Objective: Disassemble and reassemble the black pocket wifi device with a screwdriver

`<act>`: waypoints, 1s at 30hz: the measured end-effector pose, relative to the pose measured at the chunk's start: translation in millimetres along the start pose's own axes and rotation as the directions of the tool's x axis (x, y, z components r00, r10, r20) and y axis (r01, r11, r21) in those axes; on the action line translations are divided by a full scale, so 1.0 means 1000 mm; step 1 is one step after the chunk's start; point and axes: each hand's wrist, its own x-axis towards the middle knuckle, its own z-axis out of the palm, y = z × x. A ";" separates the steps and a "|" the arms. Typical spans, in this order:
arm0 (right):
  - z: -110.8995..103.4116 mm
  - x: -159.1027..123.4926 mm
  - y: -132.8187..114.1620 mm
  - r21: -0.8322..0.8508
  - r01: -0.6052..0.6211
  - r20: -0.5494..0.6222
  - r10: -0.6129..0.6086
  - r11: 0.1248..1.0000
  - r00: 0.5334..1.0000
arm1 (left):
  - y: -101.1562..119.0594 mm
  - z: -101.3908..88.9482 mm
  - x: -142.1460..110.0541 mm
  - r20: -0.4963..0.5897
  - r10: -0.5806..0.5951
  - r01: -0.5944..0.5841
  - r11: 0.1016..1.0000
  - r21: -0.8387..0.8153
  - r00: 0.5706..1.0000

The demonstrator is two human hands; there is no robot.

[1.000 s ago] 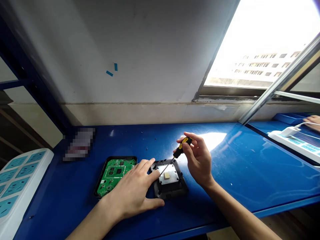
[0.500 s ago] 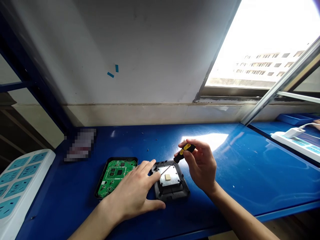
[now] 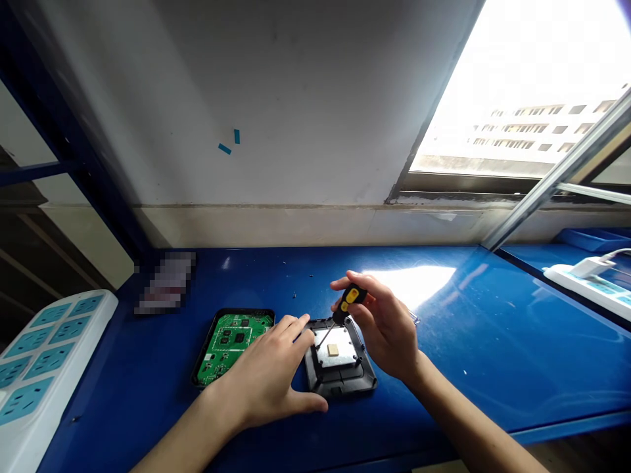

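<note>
My right hand [image 3: 392,332] grips a black and yellow screwdriver [image 3: 351,299], its thin shaft slanting down to the left. The tip is at the upper left part of a silver metal plate [image 3: 336,362], by my left fingers. This plate lies inside a black plastic cover [image 3: 348,386] and has a small tan square pad [image 3: 333,350] on it. My left hand [image 3: 266,368] is spread, with its fingertips at the cover's left edge and the thumb stretched out below. Partly behind that hand, a green circuit board [image 3: 231,341] sits in a black casing.
A white power strip [image 3: 93,358] with blue-green sockets stands at the left, another power strip [image 3: 591,282] at the right. Tiny dark parts lie behind the cover. A pixelated item [image 3: 165,282] is at the back left, a blue tray [image 3: 591,240] at the far right.
My right hand has moved slightly left, and the screwdriver stands steeper. My left hand keeps its place on the cover. The whole view has shifted a little.
</note>
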 end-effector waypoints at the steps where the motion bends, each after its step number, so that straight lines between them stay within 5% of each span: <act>1: 0.001 0.005 -0.001 -0.012 0.015 0.039 -0.015 1.000 0.999 | 0.000 0.000 0.001 -0.008 -0.005 0.005 1.000 -0.012 1.000; 9: 0.009 0.040 -0.014 -0.029 0.052 0.353 -0.039 0.998 0.935 | -0.001 0.000 0.001 -0.053 0.021 -0.026 0.995 -0.098 0.998; 16: 0.015 0.034 -0.010 0.063 0.060 0.271 -0.075 0.996 0.960 | 0.000 0.000 0.000 -0.062 0.036 -0.042 0.995 -0.095 0.997; 23: 0.002 0.028 -0.017 0.085 -0.089 0.352 0.054 0.992 0.934 | -0.001 0.003 0.000 -0.090 0.068 -0.073 0.996 -0.057 0.994; 30: 0.004 0.021 -0.012 0.147 -0.136 0.239 0.099 0.980 0.966 | -0.003 0.004 0.000 -0.061 0.053 -0.056 0.998 -0.037 0.997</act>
